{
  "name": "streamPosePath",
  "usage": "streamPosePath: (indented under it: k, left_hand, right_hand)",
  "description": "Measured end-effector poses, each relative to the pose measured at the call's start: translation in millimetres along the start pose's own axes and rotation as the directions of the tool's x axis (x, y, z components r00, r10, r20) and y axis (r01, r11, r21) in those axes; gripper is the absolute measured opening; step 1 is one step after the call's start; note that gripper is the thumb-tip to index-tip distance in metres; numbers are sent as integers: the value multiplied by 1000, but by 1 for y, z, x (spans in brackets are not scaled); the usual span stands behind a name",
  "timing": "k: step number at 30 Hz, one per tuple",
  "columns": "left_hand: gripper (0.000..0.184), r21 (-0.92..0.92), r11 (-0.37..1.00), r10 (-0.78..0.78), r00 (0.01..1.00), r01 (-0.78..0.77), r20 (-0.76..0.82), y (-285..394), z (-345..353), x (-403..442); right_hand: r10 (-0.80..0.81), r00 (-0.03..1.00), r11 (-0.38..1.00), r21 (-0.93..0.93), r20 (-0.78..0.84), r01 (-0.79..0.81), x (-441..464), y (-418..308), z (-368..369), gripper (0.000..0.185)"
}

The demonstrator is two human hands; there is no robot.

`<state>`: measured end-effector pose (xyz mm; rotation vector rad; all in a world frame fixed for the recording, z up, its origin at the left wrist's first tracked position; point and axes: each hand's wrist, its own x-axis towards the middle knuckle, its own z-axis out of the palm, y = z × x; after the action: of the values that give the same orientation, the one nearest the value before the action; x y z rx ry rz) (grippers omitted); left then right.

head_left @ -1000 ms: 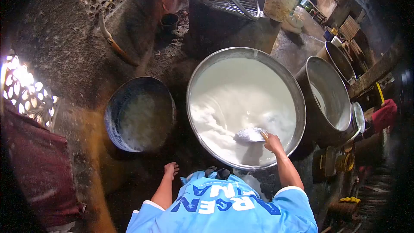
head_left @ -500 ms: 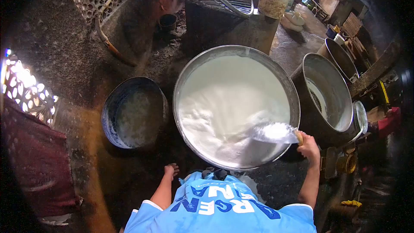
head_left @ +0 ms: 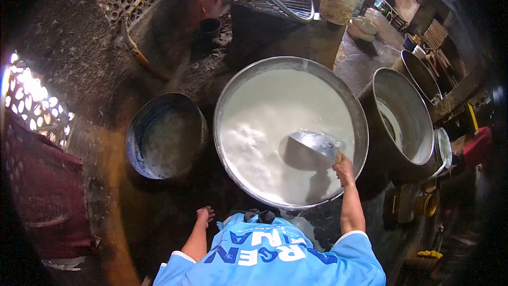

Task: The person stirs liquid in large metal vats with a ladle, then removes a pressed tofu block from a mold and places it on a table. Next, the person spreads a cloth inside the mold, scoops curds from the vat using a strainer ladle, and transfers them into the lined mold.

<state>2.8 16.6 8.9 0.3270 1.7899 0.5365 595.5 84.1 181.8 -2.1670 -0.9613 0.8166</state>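
While the right hand (head_left: pixel 344 169) clamps its fingers on the scoop (head_left: pixel 313 141), spills seem possible.
Head view: scoop within the pan (head_left: pixel 291 63), right of centre; hasty swinging could splash liquid (head_left: pixel 275 103) out. Near-left of the pan, left hand (head_left: pixel 205 214), fingers seemingly apart.

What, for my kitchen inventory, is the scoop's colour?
Silvery grey; the scoop shows best in the head view.
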Motion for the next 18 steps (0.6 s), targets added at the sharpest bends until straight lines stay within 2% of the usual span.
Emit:
streamPosePath:
  k: [8, 9, 12, 18]
  left_hand:
    - [31, -15, 1000, 5, 1000, -5, 31, 6, -17, 18]
    - [31, -21, 1000, 19, 999, -18, 47, 10, -17, 20]
    - [31, -19, 1000, 9, 997, -8, 72, 25, -21, 34]
    - [31, -2, 1000, 25, 993, -25, 114, 52, -30, 62]
  right_hand:
    - [-5, 996, 998, 58, 88, 0, -36, 11, 80, 43]
    - [4, 996, 1000, 19, 90, -6, -38, 14, 91, 43]
    - [-179, 980, 978, -89, 89, 187, -43, 36, 129, 43]
    - [28, 976, 1000, -13, 218, -26, -112, -51, 140, 47]
